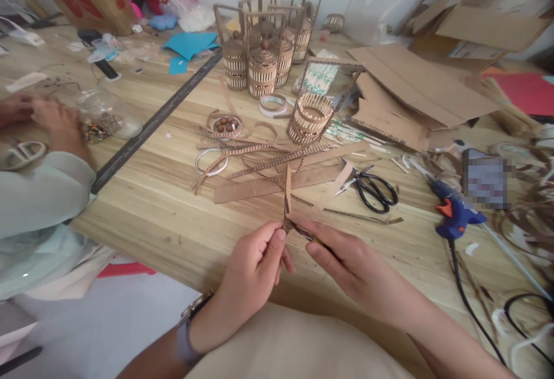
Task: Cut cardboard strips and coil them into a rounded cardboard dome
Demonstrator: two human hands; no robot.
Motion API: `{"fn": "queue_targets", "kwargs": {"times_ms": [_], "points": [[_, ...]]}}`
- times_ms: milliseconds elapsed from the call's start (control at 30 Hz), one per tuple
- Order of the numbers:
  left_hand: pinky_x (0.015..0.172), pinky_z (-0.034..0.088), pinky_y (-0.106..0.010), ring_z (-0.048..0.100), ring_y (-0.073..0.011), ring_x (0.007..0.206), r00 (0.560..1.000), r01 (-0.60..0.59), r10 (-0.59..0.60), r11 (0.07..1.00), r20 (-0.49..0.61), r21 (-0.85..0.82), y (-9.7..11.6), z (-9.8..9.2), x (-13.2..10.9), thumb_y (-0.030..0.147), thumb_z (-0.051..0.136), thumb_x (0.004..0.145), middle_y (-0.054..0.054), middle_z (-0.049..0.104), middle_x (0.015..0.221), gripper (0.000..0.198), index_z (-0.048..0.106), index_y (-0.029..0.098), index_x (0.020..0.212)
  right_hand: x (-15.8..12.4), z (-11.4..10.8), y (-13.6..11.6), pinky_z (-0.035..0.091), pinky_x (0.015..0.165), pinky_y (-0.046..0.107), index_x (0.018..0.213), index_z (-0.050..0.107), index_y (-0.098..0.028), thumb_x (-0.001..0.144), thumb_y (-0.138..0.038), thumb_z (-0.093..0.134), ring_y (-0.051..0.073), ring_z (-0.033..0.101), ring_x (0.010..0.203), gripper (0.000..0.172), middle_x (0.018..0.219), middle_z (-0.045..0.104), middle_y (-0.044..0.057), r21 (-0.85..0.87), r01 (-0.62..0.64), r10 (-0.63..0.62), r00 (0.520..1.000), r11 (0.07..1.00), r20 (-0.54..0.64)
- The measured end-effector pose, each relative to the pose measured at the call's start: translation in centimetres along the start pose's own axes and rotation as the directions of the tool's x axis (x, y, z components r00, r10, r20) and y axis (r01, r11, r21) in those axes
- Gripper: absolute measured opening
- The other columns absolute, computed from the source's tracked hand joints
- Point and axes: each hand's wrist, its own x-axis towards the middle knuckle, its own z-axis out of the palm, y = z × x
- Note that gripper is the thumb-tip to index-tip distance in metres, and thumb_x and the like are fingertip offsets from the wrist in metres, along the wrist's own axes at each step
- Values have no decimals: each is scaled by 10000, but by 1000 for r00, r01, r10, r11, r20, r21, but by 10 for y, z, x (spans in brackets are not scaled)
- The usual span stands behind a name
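My left hand (255,263) pinches the lower end of a narrow cardboard strip (288,191) that stands up from my fingers over the wooden table (164,206). My right hand (341,255) meets it at the same spot and grips a thin dark tool, mostly hidden under the fingers, against the strip's base. Just beyond lie long corrugated cardboard strips (268,186) and a half-built cardboard lantern (311,116) with a frame handle.
Black scissors (376,191) and a blue glue gun (454,214) lie to the right. Several finished lanterns (262,59) stand at the back. Cardboard sheets (415,87) lie at back right. Another person's hands (47,119) work at the left, beside a black ruler (156,119).
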Motion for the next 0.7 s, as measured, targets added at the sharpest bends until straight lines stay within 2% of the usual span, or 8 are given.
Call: {"fn": "queue_targets", "kwargs": {"times_ms": [167,367,700], "points": [[446,345,-205,455,-97,449,1000,1,-1,1000,18,-1,-1,0,0,456,382,1013,6,618,614,404,656,159,1030,-1,-4,1,518,1060,340,1420,537,-245,1043,-396,399,190,602,1274,429,1386,629,53,131,-50,45,998,990,42],[442,346,-203,463,-103,455,1000,-18,19,998,-19,57,-2,-1,0,424,390,1017,8,636,617,380,656,166,1103,-2,-8,-1,470,1106,394,1514,398,-266,1040,-404,397,205,525,1356,494,1497,520,56,93,-127,108,977,988,185],[442,341,-197,461,-98,444,998,-53,56,996,-33,73,-4,-1,-1,405,399,1019,27,604,566,381,677,179,1148,-5,-9,3,465,1106,412,1518,392,-290,1027,-349,454,218,518,1357,499,1476,539,57,141,-68,46,988,988,148]]}}
